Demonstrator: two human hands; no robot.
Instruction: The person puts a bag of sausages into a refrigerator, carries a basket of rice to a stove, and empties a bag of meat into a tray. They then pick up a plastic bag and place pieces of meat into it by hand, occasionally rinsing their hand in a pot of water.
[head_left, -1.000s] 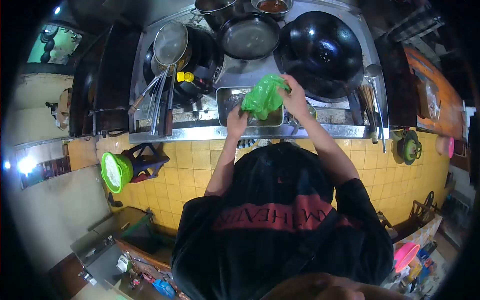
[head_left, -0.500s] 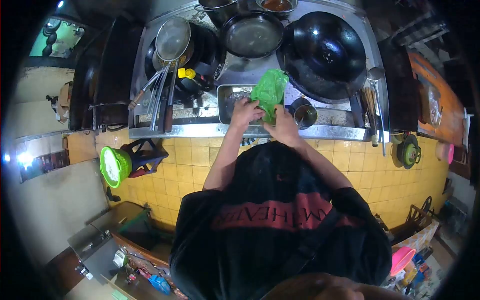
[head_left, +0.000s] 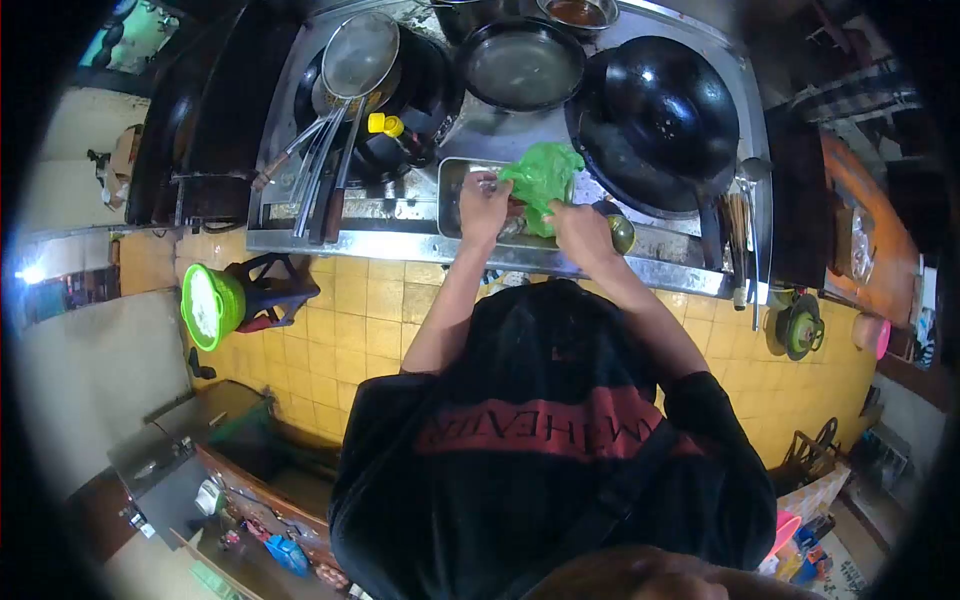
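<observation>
A crumpled green plastic bag (head_left: 546, 174) is held over a rectangular metal tray (head_left: 449, 200) at the front of the stove. My left hand (head_left: 484, 208) is closed on the bag's left edge, above the tray. On the other side, my right hand (head_left: 580, 236) pinches the lower right part of the bag. Something inside the tray is mostly hidden by my hands and the bag. Just right of my right hand stands a small round container (head_left: 621, 234), partly covered.
Behind the tray sits a black pan (head_left: 525, 65), with a large black wok (head_left: 672, 105) to its right. A strainer (head_left: 361, 56) and a yellow-capped bottle (head_left: 386, 125) are at the left. Ladle and sticks (head_left: 738, 235) lie at the right edge. A green basket (head_left: 213, 307) stands lower left.
My hands have moved apart, my left hand slightly left and up, my right hand to the right. The bag is spread between them. The whole view has shifted a little.
</observation>
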